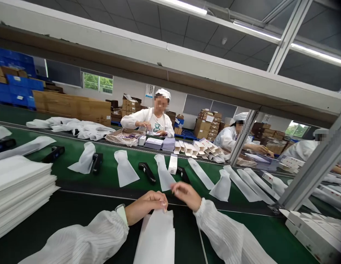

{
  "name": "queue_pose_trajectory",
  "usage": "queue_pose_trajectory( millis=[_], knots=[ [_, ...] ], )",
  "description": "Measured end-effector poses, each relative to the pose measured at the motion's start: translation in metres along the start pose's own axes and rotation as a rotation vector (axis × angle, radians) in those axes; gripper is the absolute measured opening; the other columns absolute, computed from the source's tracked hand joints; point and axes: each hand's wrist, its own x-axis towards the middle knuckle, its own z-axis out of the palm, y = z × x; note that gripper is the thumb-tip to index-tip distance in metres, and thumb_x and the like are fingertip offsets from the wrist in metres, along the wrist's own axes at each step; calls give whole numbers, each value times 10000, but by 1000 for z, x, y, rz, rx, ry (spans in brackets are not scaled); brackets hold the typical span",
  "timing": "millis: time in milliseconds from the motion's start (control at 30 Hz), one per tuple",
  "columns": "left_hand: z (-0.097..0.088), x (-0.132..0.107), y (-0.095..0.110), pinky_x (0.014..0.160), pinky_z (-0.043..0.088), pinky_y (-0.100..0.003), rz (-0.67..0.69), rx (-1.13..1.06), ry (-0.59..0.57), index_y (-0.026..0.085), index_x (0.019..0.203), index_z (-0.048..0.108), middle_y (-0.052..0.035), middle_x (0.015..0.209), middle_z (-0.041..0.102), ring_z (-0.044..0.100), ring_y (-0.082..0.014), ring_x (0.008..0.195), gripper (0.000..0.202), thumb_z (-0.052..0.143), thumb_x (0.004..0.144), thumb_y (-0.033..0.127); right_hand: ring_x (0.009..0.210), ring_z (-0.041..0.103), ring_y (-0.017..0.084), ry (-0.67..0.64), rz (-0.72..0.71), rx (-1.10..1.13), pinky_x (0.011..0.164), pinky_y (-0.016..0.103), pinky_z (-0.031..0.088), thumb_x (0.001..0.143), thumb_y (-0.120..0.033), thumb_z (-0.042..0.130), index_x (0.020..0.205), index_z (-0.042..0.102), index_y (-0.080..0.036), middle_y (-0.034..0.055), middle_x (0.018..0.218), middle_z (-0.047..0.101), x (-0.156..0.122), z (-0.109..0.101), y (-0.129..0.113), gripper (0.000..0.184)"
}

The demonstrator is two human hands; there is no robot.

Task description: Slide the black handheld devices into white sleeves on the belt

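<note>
My left hand (146, 206) pinches the top edge of a flat white foam pouch (156, 240), which lies at the front of the bench. My right hand (187, 195) hovers just right of that edge, holding nothing, its slightly blurred fingers curved and apart. Beyond my hands, on the green belt (104, 161), are a black handheld device (146, 172) and a second black device (183, 175). A small white box (172, 164) stands behind the second one. Among them lie several white pouches, such as one pouch (125, 168) left of centre.
A tall stack of white foam pouches (19, 190) stands at my left. Several white boxes (313, 234) sit at lower right. A metal post (310, 172) rises on the right, and a shelf (165, 55) spans overhead. A co-worker (156, 121) sits across the belt.
</note>
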Motion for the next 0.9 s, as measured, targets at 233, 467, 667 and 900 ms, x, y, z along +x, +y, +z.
queue_pose_trajectory(
  millis=[233,467,667,900],
  knots=[
    [-3,2,-3,934,145,-348,-20,229,61,173,593,453,53,593,342,387,-105,638,286,475,734,421,891,480,248,599,314,-225,788,416,314,537,-234,652,871,509,-226,42,761,538,51,-43,37,364],
    [-3,4,-2,859,249,-321,1,313,24,180,652,463,35,658,353,370,-121,695,276,411,768,426,699,577,164,419,-11,617,642,340,442,629,-294,597,1186,125,-360,-25,803,546,31,-24,-22,733],
    [3,7,9,668,321,-227,72,241,150,171,651,430,34,662,331,342,-103,638,265,394,792,392,638,559,121,126,69,796,602,312,442,674,-410,565,944,399,-316,-40,744,517,20,4,-44,330],
    [7,33,27,622,335,-211,162,216,377,169,690,464,22,714,347,378,-108,664,256,398,787,397,745,531,159,-187,-89,416,704,296,408,595,-487,593,710,601,-140,55,794,556,1,19,-34,366]
  ],
)
